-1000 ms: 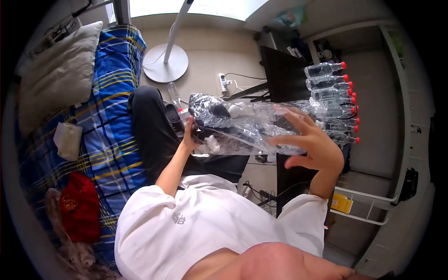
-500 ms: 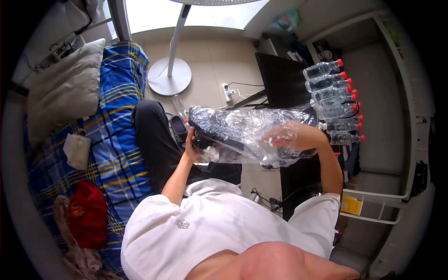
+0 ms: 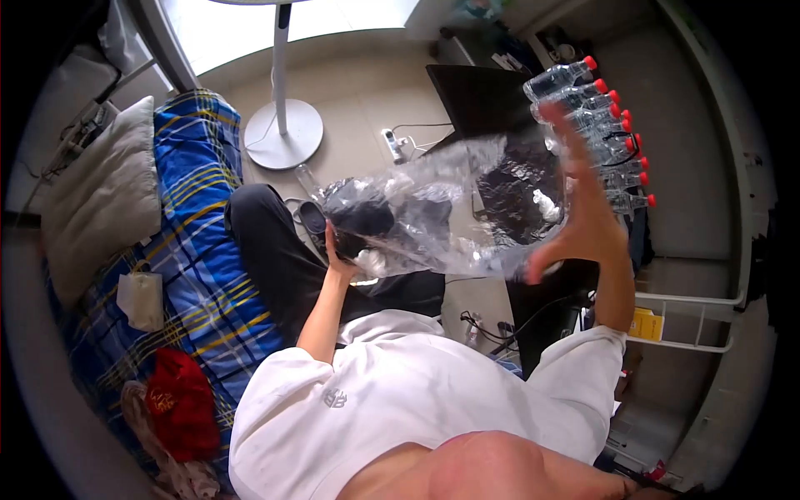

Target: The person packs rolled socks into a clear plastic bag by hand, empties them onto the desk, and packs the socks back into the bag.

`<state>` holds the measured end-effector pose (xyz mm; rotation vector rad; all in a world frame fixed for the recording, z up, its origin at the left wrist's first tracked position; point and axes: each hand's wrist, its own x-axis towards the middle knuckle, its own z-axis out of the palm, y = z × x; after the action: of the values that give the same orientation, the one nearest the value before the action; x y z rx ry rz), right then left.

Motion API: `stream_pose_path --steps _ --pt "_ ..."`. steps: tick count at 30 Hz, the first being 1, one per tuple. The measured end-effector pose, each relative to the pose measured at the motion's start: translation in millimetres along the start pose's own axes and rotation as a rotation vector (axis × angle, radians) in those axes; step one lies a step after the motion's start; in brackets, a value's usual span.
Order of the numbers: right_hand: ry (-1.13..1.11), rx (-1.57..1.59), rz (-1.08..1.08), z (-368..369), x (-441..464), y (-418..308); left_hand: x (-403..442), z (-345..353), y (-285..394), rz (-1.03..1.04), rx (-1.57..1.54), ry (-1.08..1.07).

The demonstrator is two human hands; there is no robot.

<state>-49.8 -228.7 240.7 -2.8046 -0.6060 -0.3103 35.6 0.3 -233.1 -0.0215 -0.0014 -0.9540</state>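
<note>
A large clear plastic bag (image 3: 417,217) stretches across my lap, with white crumpled bits inside. At its left end my left hand (image 3: 337,254) grips the bag, near a clear bottle (image 3: 307,179). My right hand (image 3: 583,208), blurred by motion, is spread wide at the bag's right end; whether it touches the film I cannot tell. Just beyond that hand, several clear bottles with red caps (image 3: 596,121) stand in rows on the dark table (image 3: 467,96).
A bed with a blue plaid cover (image 3: 200,167) lies at left, holding a pillow (image 3: 108,192), a tissue pack (image 3: 140,300) and a red cloth (image 3: 182,404). A fan base (image 3: 283,133) and a power strip (image 3: 392,146) are on the floor.
My right hand was at the bag's middle and has moved right, its fingers now spread. The bag is stretched out further right. My left hand keeps its hold; the view has shifted.
</note>
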Motion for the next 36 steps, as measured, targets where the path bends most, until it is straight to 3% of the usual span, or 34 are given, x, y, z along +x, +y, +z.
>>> stream_pose_path --steps 2,4,5,7,11,14,16,18,22,25,28,31,36 --pt "0.249 0.024 0.072 -33.0 -29.6 5.1 1.4 -22.4 -6.4 0.02 -0.063 -0.011" --pt "0.433 -0.058 0.307 -48.3 -72.1 20.7 -1.2 4.4 -6.1 0.046 0.085 0.048" --pt "0.466 -0.136 0.488 -48.4 -93.0 22.7 -0.8 10.7 -6.1 0.023 -0.012 0.033" --pt "0.391 -0.278 0.703 -27.7 -156.2 56.6 -0.4 22.1 -6.4 -0.028 -0.204 0.011" --pt "0.162 -0.427 0.999 51.2 -262.4 115.4 -0.9 -15.2 -11.2 -0.012 -0.24 0.145" --pt "0.216 -0.312 1.079 104.7 -292.2 140.4 -3.1 -32.5 -6.7 0.001 -0.289 -0.114" --pt "0.033 -0.551 1.049 129.2 -292.8 144.2 -0.8 -36.6 -8.7 -0.001 -0.338 -0.098" --pt "0.024 -0.515 1.125 134.8 -256.6 123.0 7.3 -28.2 -8.1 -0.057 -0.36 -0.182" --pt "-0.006 -0.574 1.128 135.8 -248.3 119.6 8.5 -13.2 -9.7 -0.059 -0.272 0.327" --pt "0.049 -0.633 1.193 131.9 -252.4 121.8 6.9 -13.0 -13.3 -0.062 -0.103 0.287" --pt "0.095 -0.646 1.324 131.3 -270.1 126.7 5.5 -17.6 -13.0 -0.266 -0.114 0.732" --pt "0.2 -0.605 1.301 123.4 -299.5 129.5 3.7 -15.4 -14.0 -0.338 -0.192 0.676" --pt "0.487 0.005 1.265 93.7 -335.7 132.6 5.2 -5.2 -17.1 -0.344 -0.298 0.547"
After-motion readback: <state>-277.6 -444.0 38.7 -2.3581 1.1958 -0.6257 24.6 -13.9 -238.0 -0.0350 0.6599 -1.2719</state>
